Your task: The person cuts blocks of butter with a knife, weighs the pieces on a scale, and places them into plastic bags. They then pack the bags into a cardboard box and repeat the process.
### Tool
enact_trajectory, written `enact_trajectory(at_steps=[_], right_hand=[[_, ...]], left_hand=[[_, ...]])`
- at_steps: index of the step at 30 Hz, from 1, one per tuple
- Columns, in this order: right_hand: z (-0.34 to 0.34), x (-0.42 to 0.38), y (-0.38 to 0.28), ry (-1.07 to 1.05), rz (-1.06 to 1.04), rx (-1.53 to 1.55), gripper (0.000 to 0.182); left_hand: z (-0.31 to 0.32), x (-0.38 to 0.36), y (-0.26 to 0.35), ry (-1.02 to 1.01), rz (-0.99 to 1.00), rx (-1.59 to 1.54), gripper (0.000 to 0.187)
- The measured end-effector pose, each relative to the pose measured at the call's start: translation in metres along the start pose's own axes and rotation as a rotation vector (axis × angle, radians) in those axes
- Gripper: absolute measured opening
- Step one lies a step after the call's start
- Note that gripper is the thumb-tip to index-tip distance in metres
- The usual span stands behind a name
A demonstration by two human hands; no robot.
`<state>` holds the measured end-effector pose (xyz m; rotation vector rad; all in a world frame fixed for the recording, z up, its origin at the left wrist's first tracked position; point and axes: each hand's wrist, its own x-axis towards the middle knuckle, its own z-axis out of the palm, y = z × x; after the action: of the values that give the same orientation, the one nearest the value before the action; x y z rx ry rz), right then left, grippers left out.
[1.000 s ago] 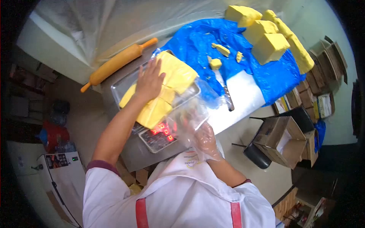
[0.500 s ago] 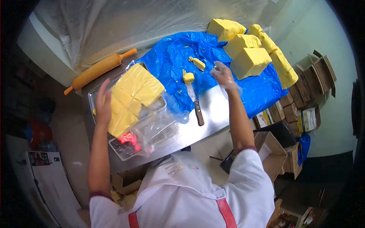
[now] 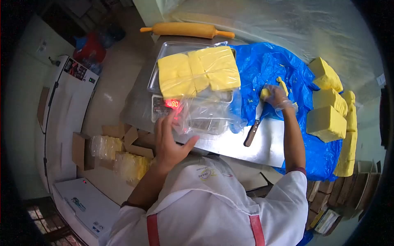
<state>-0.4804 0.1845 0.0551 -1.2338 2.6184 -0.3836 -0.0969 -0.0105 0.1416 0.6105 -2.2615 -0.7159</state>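
Yellow butter-like slabs [image 3: 176, 74], partly covered by clear plastic film [image 3: 197, 106], lie on a metal tray [image 3: 166, 51] above a digital scale [image 3: 159, 107] with lit red digits. My left hand [image 3: 170, 143] is bare, fingers spread, just in front of the scale's display, holding nothing. In a clear plastic glove, my right hand [image 3: 281, 99] has its fingers closed around a small butter lump [image 3: 266, 93] at the blade end of a wooden-handled knife [image 3: 251, 133]. Longer butter scraps [image 3: 282, 85] lie beside it on a blue plastic sheet [image 3: 254, 61].
Big butter blocks [image 3: 326, 123] stand on the sheet's right side. A wooden rolling pin [image 3: 184, 30] lies along the table's far edge. On the floor at left are an open cardboard box [image 3: 83, 151], wrapped yellow blocks [image 3: 106, 146] and a white chest freezer [image 3: 88, 205].
The view has turned left. My left hand has left the slabs' side and come to the front of the scale. My right hand has moved from above the sheet onto the small butter lump.
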Motion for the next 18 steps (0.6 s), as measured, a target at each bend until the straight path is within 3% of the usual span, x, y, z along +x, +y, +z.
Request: enact_trajectory(at_steps=[2, 3, 4, 7, 9, 11, 13, 14, 17, 18], right_hand=[[0.008, 0.007, 0.017, -0.077, 0.023, 0.031, 0.042], [0.013, 0.007, 0.024, -0.019, 0.026, 0.133, 0.042], [0.021, 0.003, 0.032, 0.035, 0.035, 0.238, 0.042], [0.042, -0.006, 0.062, 0.18, 0.018, 0.4, 0.048], [0.038, -0.015, 0.06, 0.238, 0.016, 0.394, 0.052], [0.039, -0.022, 0.059, 0.194, -0.002, 0.14, 0.057], [0.025, -0.034, 0.056, 0.326, -0.142, 0.505, 0.058], [0.017, -0.029, 0.071, 0.461, -0.126, 0.548, 0.049], [-0.024, -0.023, 0.096, 0.705, 0.261, 0.474, 0.038], [-0.024, -0.02, 0.108, 0.607, 0.301, 0.378, 0.034]], left_hand=[[0.005, -0.006, -0.007, -0.117, -0.09, 0.011, 0.049], [0.008, -0.008, -0.012, -0.179, -0.133, 0.015, 0.042], [0.01, -0.007, -0.018, -0.03, 0.171, -0.043, 0.027], [0.003, -0.017, -0.014, 0.007, 0.265, -0.103, 0.023], [0.007, -0.03, -0.028, 0.038, 0.252, -0.074, 0.021], [0.008, -0.031, -0.03, 0.048, 0.288, -0.1, 0.021], [0.006, -0.033, -0.03, 0.032, 0.296, -0.096, 0.023], [0.006, -0.034, -0.029, 0.033, 0.297, -0.087, 0.024], [0.008, -0.047, -0.025, 0.071, 0.163, -0.088, 0.029], [0.0, -0.05, -0.02, 0.02, 0.182, -0.045, 0.045]])
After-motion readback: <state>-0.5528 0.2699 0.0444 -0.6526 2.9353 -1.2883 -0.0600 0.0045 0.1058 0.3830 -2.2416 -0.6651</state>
